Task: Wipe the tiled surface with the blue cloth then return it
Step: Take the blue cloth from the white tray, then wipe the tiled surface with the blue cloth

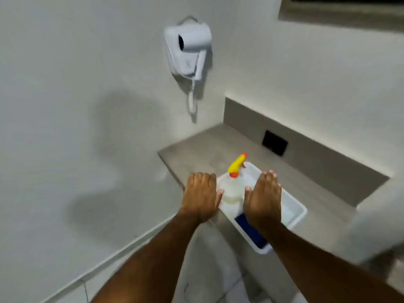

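Observation:
A white plastic tray (298,212) sits on the grey tiled counter (209,147). Folded in its near end lies the blue cloth (250,232), partly hidden under my right wrist. At the tray's far end stands a clear spray bottle (230,189) with a yellow and orange trigger head. My left hand (202,195) hovers palm down at the tray's left edge, fingers spread, holding nothing. My right hand (263,197) is palm down above the middle of the tray, fingers extended, also holding nothing.
A white wall-mounted hair dryer (189,49) with a coiled cord hangs on the wall to the left. A black socket plate (275,142) is set in the grey backsplash. A white basin edge (380,217) shows at the right. The tiled floor lies below.

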`<state>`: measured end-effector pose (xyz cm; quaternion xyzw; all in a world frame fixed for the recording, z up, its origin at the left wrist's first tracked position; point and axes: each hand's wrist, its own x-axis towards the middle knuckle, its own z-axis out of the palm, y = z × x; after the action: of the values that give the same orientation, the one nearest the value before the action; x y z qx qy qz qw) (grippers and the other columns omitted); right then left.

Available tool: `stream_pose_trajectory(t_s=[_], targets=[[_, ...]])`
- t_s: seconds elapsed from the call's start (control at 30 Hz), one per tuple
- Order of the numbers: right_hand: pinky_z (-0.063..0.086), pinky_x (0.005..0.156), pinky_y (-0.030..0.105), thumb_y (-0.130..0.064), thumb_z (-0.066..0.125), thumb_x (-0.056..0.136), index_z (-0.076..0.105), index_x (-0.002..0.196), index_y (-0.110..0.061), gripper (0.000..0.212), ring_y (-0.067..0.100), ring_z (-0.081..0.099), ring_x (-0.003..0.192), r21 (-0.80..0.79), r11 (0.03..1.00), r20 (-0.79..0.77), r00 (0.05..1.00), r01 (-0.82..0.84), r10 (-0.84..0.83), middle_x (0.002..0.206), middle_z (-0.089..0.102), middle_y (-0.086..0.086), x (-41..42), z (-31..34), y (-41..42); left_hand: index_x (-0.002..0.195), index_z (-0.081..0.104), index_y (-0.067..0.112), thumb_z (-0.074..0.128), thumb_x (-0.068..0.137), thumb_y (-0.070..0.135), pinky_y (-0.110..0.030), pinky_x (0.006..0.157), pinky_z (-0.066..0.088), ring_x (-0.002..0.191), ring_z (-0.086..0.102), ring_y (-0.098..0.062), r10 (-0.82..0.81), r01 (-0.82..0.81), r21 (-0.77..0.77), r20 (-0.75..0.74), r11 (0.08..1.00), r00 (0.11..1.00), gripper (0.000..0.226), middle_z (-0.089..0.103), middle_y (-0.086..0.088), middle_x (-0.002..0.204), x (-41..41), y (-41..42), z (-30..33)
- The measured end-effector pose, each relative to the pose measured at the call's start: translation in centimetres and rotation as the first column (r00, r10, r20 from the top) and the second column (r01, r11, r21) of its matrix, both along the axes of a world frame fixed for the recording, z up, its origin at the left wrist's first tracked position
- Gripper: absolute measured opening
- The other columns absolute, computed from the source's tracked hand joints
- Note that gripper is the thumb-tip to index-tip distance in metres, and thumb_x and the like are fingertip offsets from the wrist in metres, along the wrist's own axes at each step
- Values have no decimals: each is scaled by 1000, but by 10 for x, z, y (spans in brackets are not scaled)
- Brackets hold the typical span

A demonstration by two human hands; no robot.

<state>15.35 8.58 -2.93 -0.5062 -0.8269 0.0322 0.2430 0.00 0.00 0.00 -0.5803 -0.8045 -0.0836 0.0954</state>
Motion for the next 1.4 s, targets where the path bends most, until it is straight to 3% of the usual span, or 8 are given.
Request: stream_pose_trajectory(t_s=[0.17,0.47,0.63,0.77,0.9,1.07,1.2,1.4], targets=[[37,111,46,-29,50,97,51,129,2,44,36,52,124,-316,944,246,969,97,-17,131,59,21,58,-70,-1,74,66,14,65,87,33,-38,65,49,68,59,-26,-211,226,-163,106,961,972,23,69,-7,72,61,16,-84],[45,91,39,-35,71,78,55,108,-9,42,28,63,100,-598,776,424,901,200,95,105,65,9,41,-86,51,97,65,17,54,90,42,-60,115,6,110,59,-28,83,63,-546,240,836,967,28,70,-4,101,70,82,-109],[48,74,30,-21,70,83,64,106,3,34,30,64,90,-820,555,212,975,142,63,99,67,17,47,-63,82,104,66,15,59,88,36,-58,114,13,115,57,-29,112,110,-468,421,877,900,28,69,-6,108,65,94,-90],[42,55,25,-24,69,83,63,87,-21,8,11,60,71,-774,625,-94,995,-95,34,84,68,0,45,-11,55,100,73,14,58,91,36,-43,94,46,90,65,-23,-38,78,-32,654,996,755,28,73,-8,91,39,36,-65],[49,49,9,-28,67,86,55,92,-40,19,-8,64,80,-685,602,-402,902,-410,158,85,68,-20,5,3,-24,115,64,21,52,95,40,-25,75,44,87,55,-13,-59,-52,124,749,991,660,30,65,0,93,2,-57,-73],[49,61,6,-24,61,92,54,120,-34,31,-6,63,84,-753,505,-318,906,-421,280,89,59,-30,-68,-141,-108,142,44,7,37,95,52,-38,102,45,120,53,-26,255,-185,-176,689,967,679,65,61,-12,131,-65,-156,-201],[52,82,25,-13,59,92,57,124,-20,32,19,65,103,-862,441,-74,922,-251,381,113,69,-1,-95,-324,-131,151,21,1,42,92,61,-42,118,20,143,29,-34,488,-168,-548,512,819,707,86,34,-19,155,-98,-216,-377],[54,87,38,-14,56,93,56,123,-18,31,28,65,102,-921,386,224,755,-42,616,114,69,8,-94,-605,-141,151,-2,-3,61,78,68,-50,120,2,149,-4,-41,599,-136,-729,424,671,679,120,2,-27,162,-87,-265,-661]])
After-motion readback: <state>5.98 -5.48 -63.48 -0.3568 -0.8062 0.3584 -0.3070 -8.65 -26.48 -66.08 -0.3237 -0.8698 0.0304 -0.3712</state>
